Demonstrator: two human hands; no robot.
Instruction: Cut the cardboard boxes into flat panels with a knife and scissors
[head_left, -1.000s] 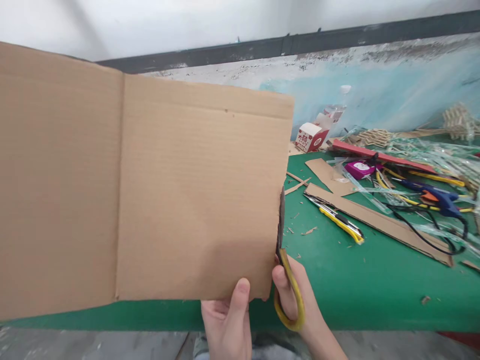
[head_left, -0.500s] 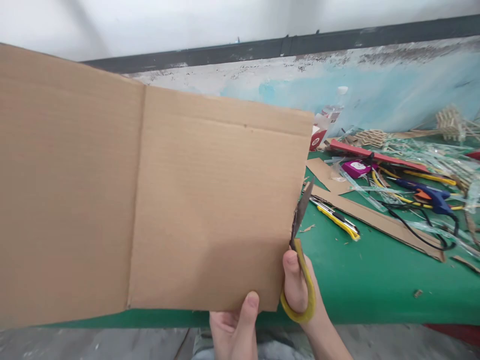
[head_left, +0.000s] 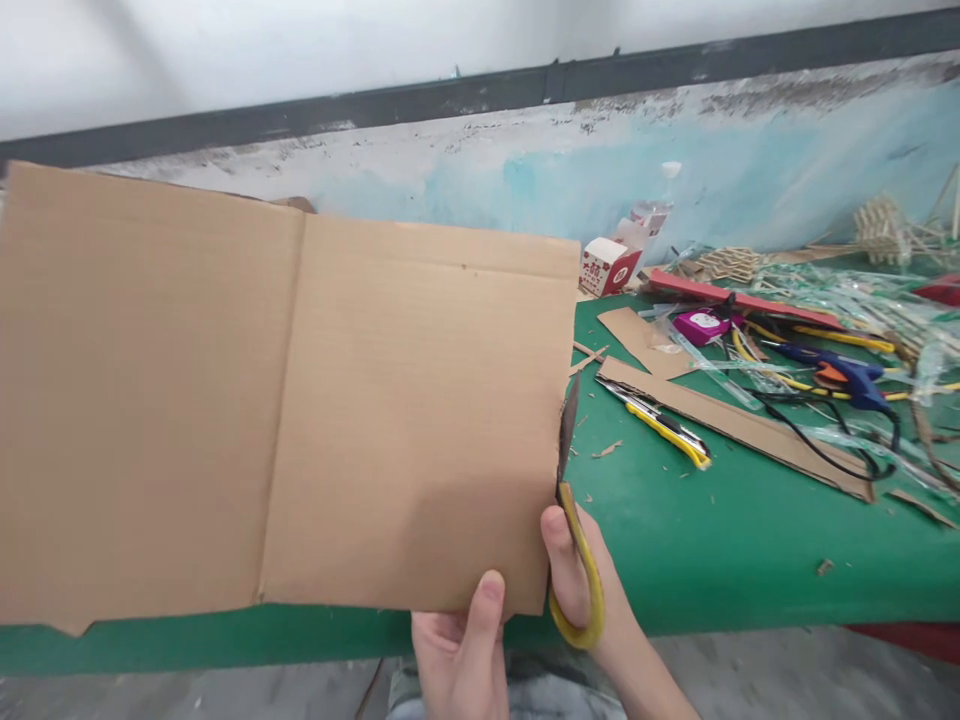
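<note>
A large brown cardboard sheet point(head_left: 420, 400) with a vertical crease stands raised over the green table, filling the left and middle of the view. My left hand point(head_left: 469, 640) pinches its bottom edge, thumb on the near face and fingers behind. My right hand point(head_left: 577, 570) grips scissors point(head_left: 592, 600) with yellow handles, the thumb through one loop. One dark blade points up along the sheet's right edge, which looks ragged there. The other blade is hidden behind the cardboard.
On the green table point(head_left: 675, 560) lie a yellow utility knife point(head_left: 667, 435), a long cardboard strip point(head_left: 735, 425) and a blue glue gun point(head_left: 840, 375) with its cord. Clear plastic strips and a purple tape measure point(head_left: 701, 325) lie behind. A small red-and-white box point(head_left: 607, 268) stands near the wall.
The cardboard has shifted left and its left panel has dropped lower in view. Both hands and the scissors have moved slightly left with it. More of the red-and-white box shows.
</note>
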